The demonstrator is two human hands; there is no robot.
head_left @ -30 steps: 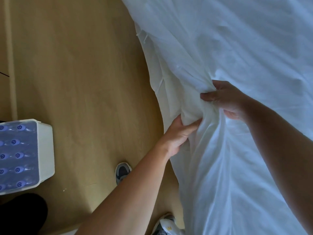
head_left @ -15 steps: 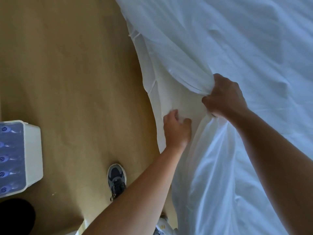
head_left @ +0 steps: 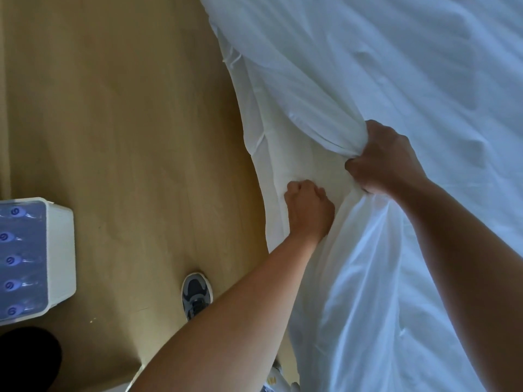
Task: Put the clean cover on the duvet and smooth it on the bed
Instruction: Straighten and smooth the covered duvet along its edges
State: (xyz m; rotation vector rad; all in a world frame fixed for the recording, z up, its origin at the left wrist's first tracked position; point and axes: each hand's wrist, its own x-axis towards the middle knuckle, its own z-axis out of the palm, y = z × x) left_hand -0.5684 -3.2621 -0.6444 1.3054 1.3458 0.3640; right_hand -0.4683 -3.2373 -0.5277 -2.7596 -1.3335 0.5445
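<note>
The right hand (head_left: 385, 161) clenched a bunched fold of the white cover (head_left: 410, 75). Just beside it, the left hand (head_left: 309, 212) curled against the cover's hanging edge, its fingertips hidden, so any grip was unclear.

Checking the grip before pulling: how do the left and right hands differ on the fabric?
The right hand clutches a thick bunched fold of the white cover; the left hand sits nearer the outer edge, on the flatter cream layer, its hold unclear. Both have curled fingers.
</note>
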